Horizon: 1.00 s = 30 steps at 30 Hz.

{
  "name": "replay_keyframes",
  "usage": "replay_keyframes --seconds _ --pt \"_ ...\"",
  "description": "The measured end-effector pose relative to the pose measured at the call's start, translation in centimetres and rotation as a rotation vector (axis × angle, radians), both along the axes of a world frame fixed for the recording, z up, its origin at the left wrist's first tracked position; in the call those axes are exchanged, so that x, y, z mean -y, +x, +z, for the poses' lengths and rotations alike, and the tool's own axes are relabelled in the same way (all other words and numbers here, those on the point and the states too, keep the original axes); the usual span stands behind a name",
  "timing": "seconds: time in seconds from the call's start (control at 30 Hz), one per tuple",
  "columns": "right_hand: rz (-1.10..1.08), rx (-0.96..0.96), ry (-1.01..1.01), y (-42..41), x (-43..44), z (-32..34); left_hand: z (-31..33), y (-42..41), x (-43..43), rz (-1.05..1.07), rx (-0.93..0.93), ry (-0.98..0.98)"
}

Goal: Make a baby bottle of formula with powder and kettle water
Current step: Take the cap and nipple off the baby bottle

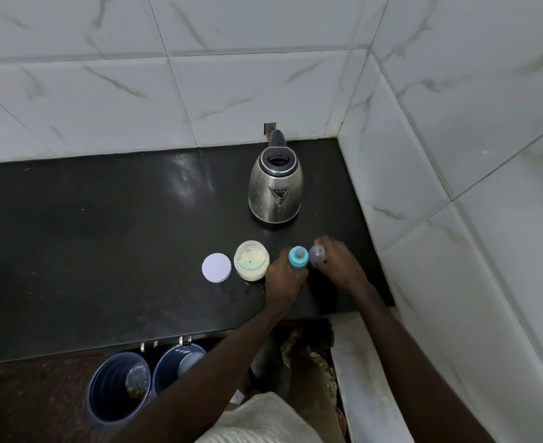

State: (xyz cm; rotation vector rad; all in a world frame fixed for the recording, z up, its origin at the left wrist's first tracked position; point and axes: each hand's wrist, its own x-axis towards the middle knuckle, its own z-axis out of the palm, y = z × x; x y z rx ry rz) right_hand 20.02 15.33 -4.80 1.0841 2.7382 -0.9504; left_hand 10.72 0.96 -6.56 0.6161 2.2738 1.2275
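Black counter (104, 235) carries all the items. Steel kettle (276, 187) stands beyond both hands, well apart, spout facing the person; nothing lies between. Two blue buckets (118, 386) sit below the counter edge, nearer than the grip. Open powder jar (251, 260) is just left of the left hand (284, 279); the white lid (216, 268) lies flat further left. Left hand wraps the baby bottle (297, 257), which is upright with its long axis vertical and teat up. Right hand (337, 263), blurred, pinches the clear cap (316, 254) just right of the teat.
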Motion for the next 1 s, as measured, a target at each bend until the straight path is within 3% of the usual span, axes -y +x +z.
replay_keyframes --seconds 0.17,0.33,0.43,0.5,0.63,0.77,0.83,1.0 --pt "-0.034 0.022 -0.030 0.5 1.0 -3.8 0.5 -0.1 0.2 -0.006 0.016 0.052" --pt "-0.098 0.029 -0.047 1.0 2.4 -1.3 0.8 -0.2 0.1 -0.013 0.029 0.003" --pt "-0.307 -0.140 0.000 0.8 3.8 0.8 0.5 0.0 0.0 -0.007 0.012 0.002" --pt "-0.316 -0.198 0.060 0.1 5.5 2.2 0.2 0.1 0.0 0.002 -0.006 -0.024" --pt "-0.259 -0.051 0.268 -2.5 8.5 3.4 -0.3 0.2 -0.4 0.006 -0.130 -0.105" --pt "-0.284 0.141 0.312 -4.8 8.9 3.3 0.0 0.5 -0.4 0.084 -0.019 -0.029" --pt "-0.267 0.152 0.364 -5.2 8.6 3.0 -0.1 0.8 -0.4 0.116 0.017 0.014" --pt "-0.036 0.204 0.469 -4.7 6.9 2.2 -0.9 0.5 -1.4 0.088 -0.112 -0.152"
